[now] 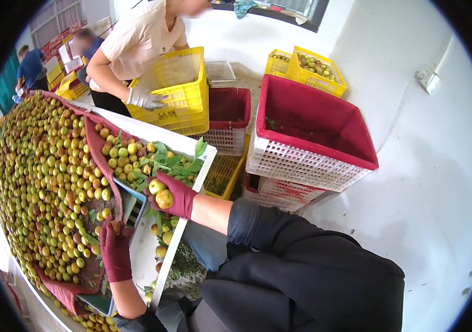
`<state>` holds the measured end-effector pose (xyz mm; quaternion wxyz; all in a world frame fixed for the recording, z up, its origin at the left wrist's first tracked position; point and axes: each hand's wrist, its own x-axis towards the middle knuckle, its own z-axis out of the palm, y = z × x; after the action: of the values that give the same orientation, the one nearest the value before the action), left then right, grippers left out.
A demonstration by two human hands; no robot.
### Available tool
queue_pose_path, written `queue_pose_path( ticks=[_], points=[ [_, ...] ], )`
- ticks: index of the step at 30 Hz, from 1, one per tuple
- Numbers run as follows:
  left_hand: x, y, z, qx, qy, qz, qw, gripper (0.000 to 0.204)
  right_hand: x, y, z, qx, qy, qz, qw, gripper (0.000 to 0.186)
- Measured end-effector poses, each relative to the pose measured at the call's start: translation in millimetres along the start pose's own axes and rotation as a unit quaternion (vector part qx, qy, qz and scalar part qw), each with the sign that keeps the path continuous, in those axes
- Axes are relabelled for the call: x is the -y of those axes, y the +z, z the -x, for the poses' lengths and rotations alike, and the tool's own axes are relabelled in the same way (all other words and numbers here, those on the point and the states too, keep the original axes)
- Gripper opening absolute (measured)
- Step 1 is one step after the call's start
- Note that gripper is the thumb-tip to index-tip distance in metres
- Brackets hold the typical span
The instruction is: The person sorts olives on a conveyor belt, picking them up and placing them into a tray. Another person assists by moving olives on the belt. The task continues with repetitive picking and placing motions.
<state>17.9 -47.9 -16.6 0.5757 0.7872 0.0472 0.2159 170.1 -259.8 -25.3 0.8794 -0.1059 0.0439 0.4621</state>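
Wine-red gloves cover both my hands. My right hand (179,195), palm up, is closed around jujubes; two yellow-green ones with brown patches show, including a jujube (164,199) at the fingers. Below and to the left of it, my left hand (116,255) pinches a brownish jujube (116,226) between its fingertips. Both hands are over the edge of a sorting table heaped with green and brown jujubes (53,182). Just beyond my right hand lie green leaves (176,164) and more jujubes in the table's corner. A blue-rimmed tray (134,189) is partly hidden between my hands.
A white rim (183,218) borders the table, with red cloth (96,141) across it. A red-lined white crate (308,157) stands on others at the right. Across the table, a person's gloved hand (146,99) touches stacked yellow crates (178,105). Jujube-filled yellow crates (324,83) stand by the wall.
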Motion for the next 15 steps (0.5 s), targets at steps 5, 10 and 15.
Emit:
queue_pose_path(
  ticks=[5, 10, 15],
  points=[
    [4, 0, -4, 0.002, -0.083, 0.187, 0.979, 0.036, 4, -5, 1, 0.018, -0.008, 0.001, 1.0, 0.042],
    [2, 2, -1, 0.008, -0.043, 0.104, 0.994, 0.036, 4, -2, 2, 0.012, -0.004, -0.004, 1.0, 0.042],
    [-11, 3, -2, -0.018, -0.124, 0.253, 0.959, 0.036, 2, 0, 4, 0.017, -0.014, 0.018, 1.0, 0.041]
  ],
)
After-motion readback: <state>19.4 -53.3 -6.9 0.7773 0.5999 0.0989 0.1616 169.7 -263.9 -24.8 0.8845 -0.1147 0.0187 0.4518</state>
